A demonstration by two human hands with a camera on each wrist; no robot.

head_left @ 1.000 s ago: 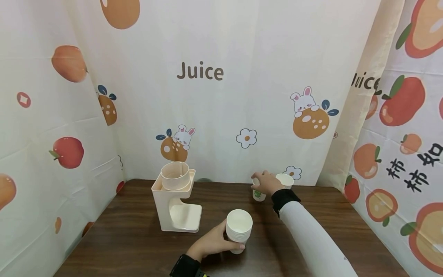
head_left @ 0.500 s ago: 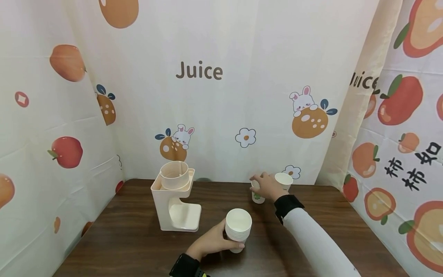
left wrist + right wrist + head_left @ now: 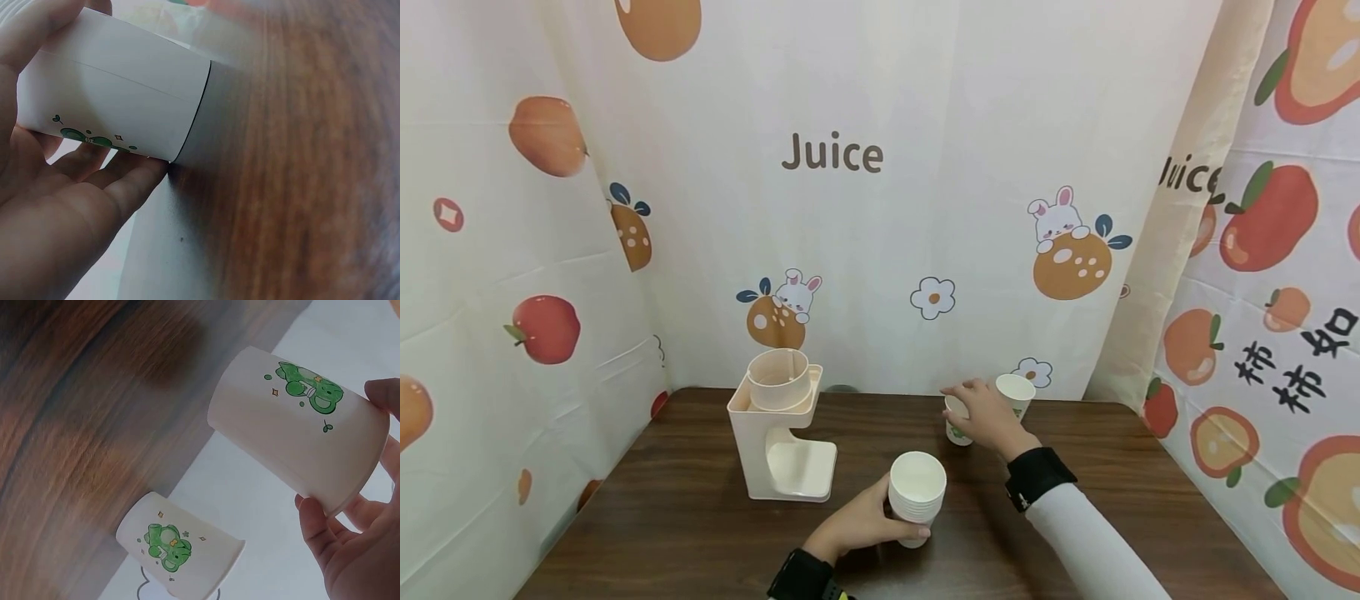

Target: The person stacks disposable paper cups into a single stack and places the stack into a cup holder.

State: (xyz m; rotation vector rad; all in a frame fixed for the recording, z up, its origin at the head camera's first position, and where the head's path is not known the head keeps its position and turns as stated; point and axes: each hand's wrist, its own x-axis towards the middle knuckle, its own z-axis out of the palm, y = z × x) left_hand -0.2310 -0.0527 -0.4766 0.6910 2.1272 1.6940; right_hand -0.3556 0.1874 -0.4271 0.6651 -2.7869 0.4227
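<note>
In the head view my left hand (image 3: 868,523) is wrapped around a stack of white paper cups (image 3: 917,487) at the front middle of the table. The left wrist view shows the lowest cup (image 3: 125,81) of that stack, its base close over the wood. Farther back, my right hand (image 3: 988,414) has its thumb and fingers around the rim of a single paper cup (image 3: 958,429). That cup (image 3: 294,425) carries a green cartoon animal print. Just right of it stands another paper cup (image 3: 1017,392), partly hidden by the hand.
A cream-coloured machine (image 3: 756,450) with a round open container (image 3: 779,383) on top stands to the left on the brown wooden table (image 3: 685,533). Fruit-printed curtains (image 3: 880,225) close off the back and both sides.
My right wrist and forearm have drawn back toward me and to the right, and the single cup has shifted slightly nearer. The left hand and its stack have stayed in place.
</note>
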